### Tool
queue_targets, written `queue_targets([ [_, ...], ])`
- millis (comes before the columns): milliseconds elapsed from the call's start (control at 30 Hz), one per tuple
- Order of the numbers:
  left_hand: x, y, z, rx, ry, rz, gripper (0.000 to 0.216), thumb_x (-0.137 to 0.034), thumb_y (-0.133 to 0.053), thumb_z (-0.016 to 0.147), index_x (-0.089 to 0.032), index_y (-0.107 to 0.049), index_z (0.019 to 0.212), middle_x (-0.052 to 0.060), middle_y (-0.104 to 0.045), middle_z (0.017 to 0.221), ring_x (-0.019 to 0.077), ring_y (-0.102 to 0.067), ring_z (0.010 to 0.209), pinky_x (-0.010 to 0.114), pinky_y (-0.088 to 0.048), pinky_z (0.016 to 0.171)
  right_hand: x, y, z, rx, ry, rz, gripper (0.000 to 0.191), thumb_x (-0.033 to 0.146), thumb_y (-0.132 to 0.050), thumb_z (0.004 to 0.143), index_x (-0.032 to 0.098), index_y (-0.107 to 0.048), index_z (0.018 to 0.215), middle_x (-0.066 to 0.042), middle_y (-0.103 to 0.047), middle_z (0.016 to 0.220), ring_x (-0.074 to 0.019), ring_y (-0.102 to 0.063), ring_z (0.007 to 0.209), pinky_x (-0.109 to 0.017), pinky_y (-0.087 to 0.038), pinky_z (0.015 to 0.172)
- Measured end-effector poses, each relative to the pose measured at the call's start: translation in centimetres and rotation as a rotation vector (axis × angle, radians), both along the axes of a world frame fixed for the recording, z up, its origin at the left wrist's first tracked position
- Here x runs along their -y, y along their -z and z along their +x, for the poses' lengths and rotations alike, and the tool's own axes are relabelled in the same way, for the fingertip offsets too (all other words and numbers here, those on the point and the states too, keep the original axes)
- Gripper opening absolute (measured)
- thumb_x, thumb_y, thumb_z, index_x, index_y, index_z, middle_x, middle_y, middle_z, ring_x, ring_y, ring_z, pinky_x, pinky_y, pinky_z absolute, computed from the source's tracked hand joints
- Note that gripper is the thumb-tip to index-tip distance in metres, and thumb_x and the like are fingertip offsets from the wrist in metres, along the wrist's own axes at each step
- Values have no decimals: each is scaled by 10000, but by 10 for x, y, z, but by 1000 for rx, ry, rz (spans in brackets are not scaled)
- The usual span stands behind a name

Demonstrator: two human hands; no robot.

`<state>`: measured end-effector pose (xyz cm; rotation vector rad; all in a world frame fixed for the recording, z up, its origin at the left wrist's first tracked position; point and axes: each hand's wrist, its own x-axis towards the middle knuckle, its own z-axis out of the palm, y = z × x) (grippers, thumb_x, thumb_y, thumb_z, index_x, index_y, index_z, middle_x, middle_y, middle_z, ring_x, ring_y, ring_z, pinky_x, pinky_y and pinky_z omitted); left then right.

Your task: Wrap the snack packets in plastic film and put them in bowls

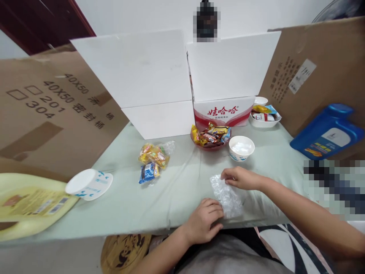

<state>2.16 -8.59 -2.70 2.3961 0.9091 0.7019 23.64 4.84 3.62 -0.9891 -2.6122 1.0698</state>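
A crinkled clear plastic bag (229,201) lies on the cloth near the table's front edge. My right hand (242,178) has its fingers closed on the bag's far end. My left hand (203,220) rests at the table edge with its fingers loosely bent and thumb apart, the fingertips at the bag's left side. Beyond the right hand stands a paper bowl (242,152) with whitish, clear material inside. A red bowl (209,145) heaped with wrapped snacks is beside it. Farther left lie yellow bagged snacks (155,155) and a blue snack packet (148,172).
White carton panels (156,76) and brown cardboard (313,76) wall the table's back and sides. A tipped paper bowl (91,184) and a yellow bottle (31,205) lie left. At right are a blue bottle (327,133) and a white dish (265,123) of packets.
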Motion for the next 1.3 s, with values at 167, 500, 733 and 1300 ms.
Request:
queue_targets([
  [167, 0, 3, 0, 62, -37, -27, 155, -172, -568, 788, -187, -590, 940, 54, -693, 957, 206, -567, 1065, 365, -453, 940, -18, 25, -27, 15, 95, -12, 251, 197, -670, 752, 163, -642, 999, 0, -665, 754, -148, -599, 690, -245, -436, 652],
  [500, -6, -13, 1, 104, -213, 126, 130, -200, -469, 890, -171, -591, 920, 90, -638, 948, 194, -574, 937, 349, -477, 857, -17, 46, -29, 56, 115, 66, 330, 204, -731, 708, 190, -653, 1028, 3, -670, 792, -145, -596, 709, -232, -409, 642],
  [733, -44, -3, 0, -159, -221, 177, 122, -266, -549, 906, -202, -642, 954, 67, -650, 1087, 248, -516, 1165, 436, -378, 990, -16, 40, -18, 79, 83, 357, 338, 236, -698, 769, 172, -628, 1093, -97, -644, 1053, -228, -603, 948, -339, -472, 818],
  [1300, -41, 3, -2, -94, -140, 173, 174, -191, -502, 897, -203, -665, 955, 71, -670, 1109, 214, -541, 1197, 416, -368, 1040, 128, 76, 34, 38, -93, 688, 434, 116, -404, 922, 197, -526, 1331, -91, -581, 1340, -230, -478, 1285, -421, -428, 1028],
])
